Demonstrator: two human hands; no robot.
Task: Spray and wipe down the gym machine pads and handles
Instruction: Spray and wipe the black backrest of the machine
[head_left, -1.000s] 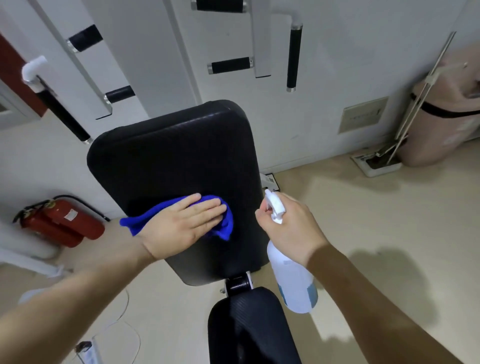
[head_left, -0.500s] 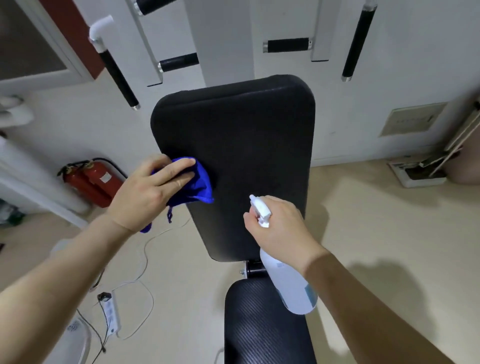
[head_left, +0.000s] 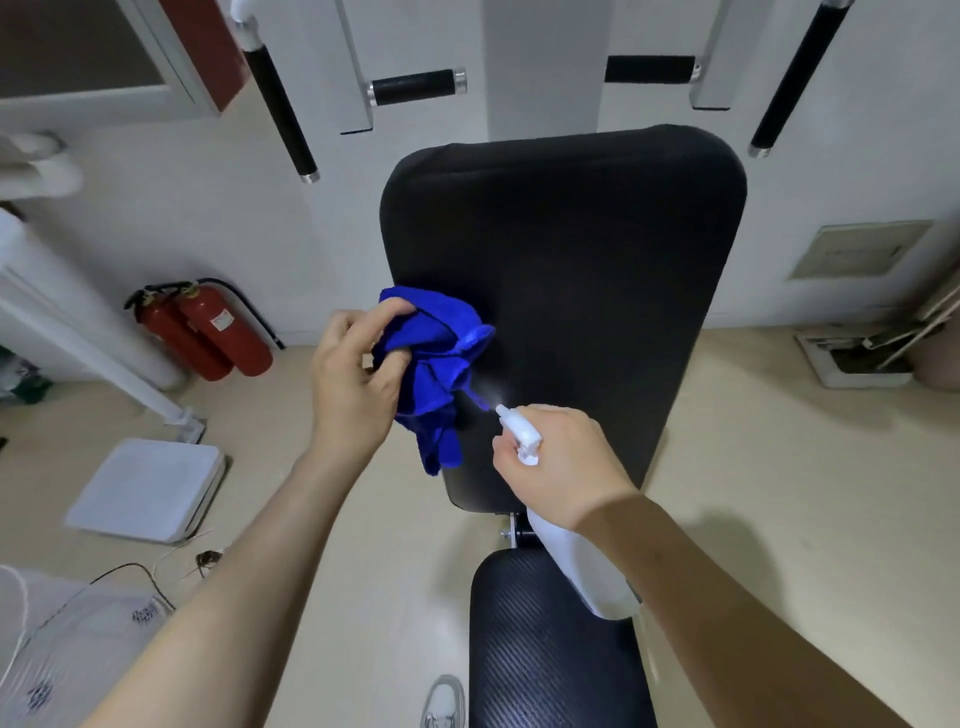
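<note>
Black padded backrest of the gym machine stands tilted up in the middle of the view, its lower edge just above the black ribbed seat pad at the near bottom. At the backrest's left edge the left hand holds a bunched bright-blue microfibre cloth — thumb and fingers curl around the upper part of the cloth while loose folds hang down beside the pad's left side. Whether the cloth touches the pad I cannot tell.

To the right and a little nearer, the right hand is wrapped around the neck of a white plastic spray bottle, one finger on the trigger; the bottle's body hangs below the wrist, over the seat pad. Its white nozzle points up and left toward the cloth, and a faint pale mist shows between nozzle and cloth.

Black-gripped handles on white metal arms hang at the far top, either side of the backrest. On the floor at the left stand two red fire extinguishers against the wall — nearer lies a flat white square board. A grey shoe shows at the bottom edge.
</note>
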